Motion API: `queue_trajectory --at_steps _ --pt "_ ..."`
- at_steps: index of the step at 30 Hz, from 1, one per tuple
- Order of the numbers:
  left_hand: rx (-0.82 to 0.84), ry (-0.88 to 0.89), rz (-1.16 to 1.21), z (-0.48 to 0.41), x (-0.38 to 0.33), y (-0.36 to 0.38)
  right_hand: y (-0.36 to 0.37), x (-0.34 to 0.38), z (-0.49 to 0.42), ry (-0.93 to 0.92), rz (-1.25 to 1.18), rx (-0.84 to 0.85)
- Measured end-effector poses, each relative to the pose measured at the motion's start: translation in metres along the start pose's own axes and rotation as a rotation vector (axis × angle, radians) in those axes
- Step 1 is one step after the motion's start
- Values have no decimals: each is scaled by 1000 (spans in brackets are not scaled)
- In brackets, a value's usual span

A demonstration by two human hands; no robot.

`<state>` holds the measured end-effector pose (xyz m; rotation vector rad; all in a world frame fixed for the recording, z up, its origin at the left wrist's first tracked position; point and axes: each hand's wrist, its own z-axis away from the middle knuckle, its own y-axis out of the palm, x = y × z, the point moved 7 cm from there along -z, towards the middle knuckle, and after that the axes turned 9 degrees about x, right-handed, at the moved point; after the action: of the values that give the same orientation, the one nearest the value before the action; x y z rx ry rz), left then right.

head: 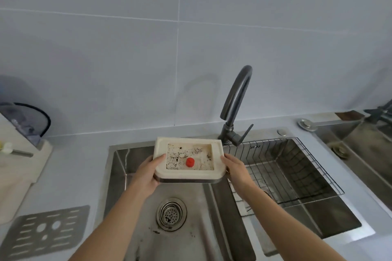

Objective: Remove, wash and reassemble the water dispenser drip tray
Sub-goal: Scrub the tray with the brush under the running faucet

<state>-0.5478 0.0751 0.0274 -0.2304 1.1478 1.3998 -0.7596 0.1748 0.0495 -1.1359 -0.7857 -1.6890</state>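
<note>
Just below the centre of the frame, the cream drip tray point(188, 158) is held roughly level above the steel sink point(118, 167), the left hand point(148, 172) closed on its left edge and the right hand point(234, 168) closed on its right edge, thumbs on the rim. Its well is speckled with dark grime, and a red float point(190, 162) sits in it. The slotted metal grate point(45, 232) lies apart on the counter at lower left. The faucet point(236, 101) shows no water running. If the tray is tipped to rinse, the float could probably drop out toward the drain strainer point(171, 214); wet plastic may also slip from this edge-only hold
</note>
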Motion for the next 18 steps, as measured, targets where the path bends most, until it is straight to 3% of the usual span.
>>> queue_trajectory --at_steps 4,18 --pt "-67 54 52 -2 13 15 -39 11 -22 12 105 49" --pt "-185 121 109 -2 25 35 -122 31 -100 170 -23 -142"
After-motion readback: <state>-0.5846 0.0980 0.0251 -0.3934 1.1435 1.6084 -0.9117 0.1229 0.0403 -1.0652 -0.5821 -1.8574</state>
